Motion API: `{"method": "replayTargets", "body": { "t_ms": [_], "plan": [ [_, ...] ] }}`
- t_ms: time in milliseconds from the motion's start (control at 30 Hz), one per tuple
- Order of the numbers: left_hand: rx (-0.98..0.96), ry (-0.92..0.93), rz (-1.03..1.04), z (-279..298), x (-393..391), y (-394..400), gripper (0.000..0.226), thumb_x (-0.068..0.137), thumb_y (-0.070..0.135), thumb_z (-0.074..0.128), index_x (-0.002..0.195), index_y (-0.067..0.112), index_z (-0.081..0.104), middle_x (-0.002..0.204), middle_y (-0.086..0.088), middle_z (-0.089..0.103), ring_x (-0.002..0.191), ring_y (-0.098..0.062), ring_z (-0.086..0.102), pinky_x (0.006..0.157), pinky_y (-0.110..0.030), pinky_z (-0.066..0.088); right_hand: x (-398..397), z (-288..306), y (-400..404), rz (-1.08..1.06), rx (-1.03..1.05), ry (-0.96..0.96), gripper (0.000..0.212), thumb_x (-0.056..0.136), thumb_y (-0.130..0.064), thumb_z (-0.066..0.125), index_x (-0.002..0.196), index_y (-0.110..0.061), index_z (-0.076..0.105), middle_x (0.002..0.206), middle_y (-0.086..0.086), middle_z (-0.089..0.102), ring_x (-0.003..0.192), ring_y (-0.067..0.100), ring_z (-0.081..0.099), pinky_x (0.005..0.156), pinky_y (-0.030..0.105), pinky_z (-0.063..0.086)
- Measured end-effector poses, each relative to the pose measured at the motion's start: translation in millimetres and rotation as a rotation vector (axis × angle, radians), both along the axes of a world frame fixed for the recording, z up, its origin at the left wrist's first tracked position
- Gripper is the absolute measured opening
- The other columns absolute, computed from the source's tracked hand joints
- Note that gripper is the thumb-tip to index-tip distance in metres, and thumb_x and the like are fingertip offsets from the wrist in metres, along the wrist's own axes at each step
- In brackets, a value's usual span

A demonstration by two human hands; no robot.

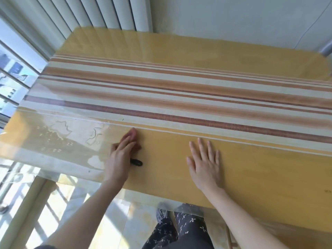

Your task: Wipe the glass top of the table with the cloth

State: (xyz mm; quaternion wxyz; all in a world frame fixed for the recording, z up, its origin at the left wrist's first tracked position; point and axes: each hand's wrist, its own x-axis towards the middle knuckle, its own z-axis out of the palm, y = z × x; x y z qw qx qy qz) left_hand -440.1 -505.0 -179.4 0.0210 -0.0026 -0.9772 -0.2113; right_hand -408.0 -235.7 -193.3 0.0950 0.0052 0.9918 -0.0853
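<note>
The glass top (251,169) covers a yellow cloth with brown and cream stripes. My left hand (121,155) lies on the glass near the front left, fingers stretched forward and blurred. A small black object (136,162) pokes out from under its thumb side. I cannot tell whether it is held, and no cloth shows clearly. My right hand (204,164) rests flat on the glass to the right, fingers spread, with nothing in it. Water marks (61,129) and smears lie on the glass left of my left hand.
The table's far edge meets a white wall (233,15) and a ribbed radiator (93,13). A window (12,74) runs along the left. My legs in dark patterned trousers (179,229) stand at the front edge, over a pale tiled floor (111,212).
</note>
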Motion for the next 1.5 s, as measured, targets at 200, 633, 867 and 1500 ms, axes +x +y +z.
{"method": "replayTargets", "body": {
  "t_ms": [200,633,867,1500],
  "plan": [
    [0.063,0.003,0.071,-2.4,5.2,2.0,0.026,0.091,0.029,0.047,0.104,0.023,0.069,0.123,0.006,0.063,0.089,-0.034,0.051,0.076,-0.039,0.043,-0.5,3.1,-3.7,0.002,0.023,0.0,0.069,0.085,-0.057,-0.014,0.145,-0.03,0.007,0.153,-0.002,0.001,0.14,0.024,-0.006,0.111,0.044,-0.009],
    [-0.014,0.086,-0.187,-11.9,8.4,7.3,0.033,0.084,0.021,0.051,0.116,0.031,0.053,0.133,0.007,0.055,0.091,-0.032,0.053,0.074,-0.042,0.049,-0.2,-1.3,-2.7,-0.001,0.029,0.013,0.058,0.091,-0.05,0.009,0.145,-0.028,0.013,0.154,-0.001,0.005,0.141,0.027,0.0,0.112,0.046,-0.002],
    [0.02,0.093,-0.071,-3.1,-1.6,12.4,0.025,0.085,0.02,0.052,0.105,0.021,0.067,0.123,0.006,0.063,0.088,-0.032,0.052,0.074,-0.041,0.048,-8.9,8.4,-29.3,-0.033,-0.043,0.062,0.057,0.091,-0.043,0.02,0.138,-0.015,0.037,0.149,0.009,0.028,0.136,0.035,0.022,0.108,0.053,0.011],
    [0.094,0.093,0.113,-4.0,-83.5,-26.9,0.028,0.093,0.014,0.049,0.112,0.027,0.066,0.132,0.018,0.053,0.099,-0.019,0.05,0.077,-0.022,0.04,-63.0,-1.6,-100.0,0.154,-0.055,0.079,0.055,0.094,-0.046,0.019,0.14,-0.022,0.033,0.15,0.005,0.028,0.138,0.028,0.02,0.109,0.048,0.009]
  ]
}}
